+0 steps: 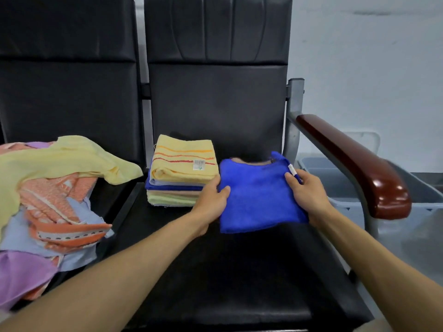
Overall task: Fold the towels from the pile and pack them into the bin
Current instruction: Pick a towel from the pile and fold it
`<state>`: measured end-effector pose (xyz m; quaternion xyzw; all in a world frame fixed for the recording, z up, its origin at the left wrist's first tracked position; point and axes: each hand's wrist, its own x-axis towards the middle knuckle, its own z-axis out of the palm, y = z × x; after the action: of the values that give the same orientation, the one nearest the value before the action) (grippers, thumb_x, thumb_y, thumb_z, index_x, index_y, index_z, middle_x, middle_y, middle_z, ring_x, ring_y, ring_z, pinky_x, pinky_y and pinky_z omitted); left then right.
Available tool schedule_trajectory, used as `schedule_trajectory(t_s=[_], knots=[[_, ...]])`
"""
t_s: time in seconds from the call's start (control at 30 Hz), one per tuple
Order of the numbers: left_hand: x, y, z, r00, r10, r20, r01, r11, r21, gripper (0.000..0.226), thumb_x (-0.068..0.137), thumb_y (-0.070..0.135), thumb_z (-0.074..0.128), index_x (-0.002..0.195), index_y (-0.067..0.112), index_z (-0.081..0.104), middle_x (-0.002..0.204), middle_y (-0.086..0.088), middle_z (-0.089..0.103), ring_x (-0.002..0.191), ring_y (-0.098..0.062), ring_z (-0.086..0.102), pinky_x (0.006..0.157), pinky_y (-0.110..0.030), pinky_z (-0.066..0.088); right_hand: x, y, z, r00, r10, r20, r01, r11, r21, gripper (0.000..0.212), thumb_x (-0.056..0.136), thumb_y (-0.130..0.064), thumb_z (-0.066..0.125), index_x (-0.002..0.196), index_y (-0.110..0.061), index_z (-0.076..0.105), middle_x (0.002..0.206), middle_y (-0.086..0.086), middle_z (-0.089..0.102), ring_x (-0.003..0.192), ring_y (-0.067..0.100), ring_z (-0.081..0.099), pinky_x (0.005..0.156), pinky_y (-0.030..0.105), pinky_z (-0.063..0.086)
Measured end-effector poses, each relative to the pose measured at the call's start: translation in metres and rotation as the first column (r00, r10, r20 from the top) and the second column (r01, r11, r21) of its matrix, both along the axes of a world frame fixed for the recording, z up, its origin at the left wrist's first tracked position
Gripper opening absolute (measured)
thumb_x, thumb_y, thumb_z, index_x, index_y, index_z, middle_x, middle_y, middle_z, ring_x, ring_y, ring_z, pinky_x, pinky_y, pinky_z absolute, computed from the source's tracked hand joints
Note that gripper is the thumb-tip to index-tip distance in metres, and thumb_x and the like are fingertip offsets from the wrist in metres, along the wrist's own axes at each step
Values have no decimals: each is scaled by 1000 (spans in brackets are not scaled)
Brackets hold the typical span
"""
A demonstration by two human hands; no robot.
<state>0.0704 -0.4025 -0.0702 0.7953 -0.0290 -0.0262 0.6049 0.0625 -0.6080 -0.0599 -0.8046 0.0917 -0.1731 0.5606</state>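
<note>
Head view. Two black padded chairs stand side by side against a pale wall (371, 56). The person's bare forearms reach in from the bottom edge to the right-hand seat (227, 271).

(a) The blue towel (259, 197), folded to a rough square, sits at mid-seat, toward its right side. The left hand (212, 197) grips the towel's left edge, thumb on top and fingers curled along the side. The right hand (309, 192) grips the right edge, thumb lying on the upper face and fingers wrapped round the border. A small white tag (291, 168) sticks out of the towel just beside the right thumb. A strip of tan cloth shows at the towel's far edge; what it belongs to cannot be told.

(b) The stack (179, 171) of folded towels stands on the same seat, just left of the blue towel and close to the left hand's fingers. Its top layer is yellow with orange and red stripes and a printed label; blue, tan and pale green layers lie below.

(c) The pile (48, 188) of unfolded towels (pale yellow, orange-patterned, light blue, purple) sprawls over the left seat (119, 200).

(d) The grey bin (335, 183) stands right of the chair, low beyond the red-brown armrest (354, 164), which hides part of it. Its contents cannot be made out.
</note>
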Motion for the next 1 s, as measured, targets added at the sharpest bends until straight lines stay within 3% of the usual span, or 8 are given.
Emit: schedule_trajectory(t_s=[0.13, 0.3, 0.37, 0.53, 0.63, 0.8, 0.9, 1.0], knots=[[42, -17, 17, 985, 82, 151, -109, 977, 183, 29, 103, 21, 41, 130, 17, 48, 120, 10, 52, 104, -13, 51, 86, -29, 41, 32, -9, 0, 997, -53, 53, 62, 983, -175, 21, 100, -22, 48, 87, -11, 60, 73, -1, 56, 68, 15, 49, 60, 32, 35], [93, -46, 12, 975, 113, 191, -167, 941, 295, 29, 103, 20, 40, 132, 19, 45, 121, -3, 58, 96, -16, 52, 81, -32, 43, 85, -23, 0, 996, -78, 50, 87, 974, -208, 15, 102, -23, 45, 94, -16, 57, 75, -9, 52, 66, 3, 45, 51, 10, 32], [107, -54, 1, 978, 136, 159, -183, 926, 331, 32, 103, 21, 39, 136, 20, 40, 121, -6, 57, 96, -19, 53, 82, -35, 45, 100, -27, -9, 995, -95, 9, 95, 968, -234, 18, 101, -24, 47, 101, -11, 59, 80, -5, 54, 71, 9, 50, 54, 17, 33], [119, -65, -35, 988, 126, 86, -150, 904, 399, 47, 102, 13, 38, 147, 20, 25, 125, -11, 56, 102, -24, 55, 87, -36, 44, 114, -28, -51, 982, -148, -121, 112, 959, -260, 34, 99, -26, 50, 126, -5, 52, 123, 17, 59, 116, 36, 52, 91, 35, 38], [117, -65, -40, 990, 80, 119, -124, 897, 425, 59, 101, 11, 37, 152, 25, 11, 129, -12, 55, 107, -30, 58, 95, -46, 47, 113, -27, -52, 986, -137, -93, 103, 947, -305, 34, 98, -27, 49, 125, -6, 50, 122, 18, 59, 114, 38, 53, 88, 37, 40], [97, -50, -28, 995, -21, 97, -20, 912, 410, 75, 97, 8, 40, 154, 30, -4, 144, -9, 43, 123, -27, 50, 102, -39, 42, 95, -23, -36, 985, -151, -82, 97, 881, -463, 42, 94, -20, 53, 131, -5, 42, 127, 20, 57, 117, 39, 52, 90, 40, 41], [69, -30, -16, 986, -152, 69, 97, 859, 502, 75, 96, 9, 43, 154, 32, 2, 133, -10, 45, 111, -24, 53, 89, -33, 44, 73, -10, -24, 989, -149, 8, 122, 775, -620, 42, 90, -15, 52, 131, -8, 45, 127, 15, 56, 118, 37, 49, 95, 46, 42], [38, 2, -4, 967, -251, 42, 179, 788, 588, 56, 97, 11, 43, 151, 24, 30, 140, -5, 48, 122, -21, 51, 96, -29, 42, 51, 20, -8, 998, -61, 4, 48, 743, -667, 51, 91, -13, 51, 141, -10, 40, 136, 11, 52, 126, 30, 44, 104, 44, 37]])
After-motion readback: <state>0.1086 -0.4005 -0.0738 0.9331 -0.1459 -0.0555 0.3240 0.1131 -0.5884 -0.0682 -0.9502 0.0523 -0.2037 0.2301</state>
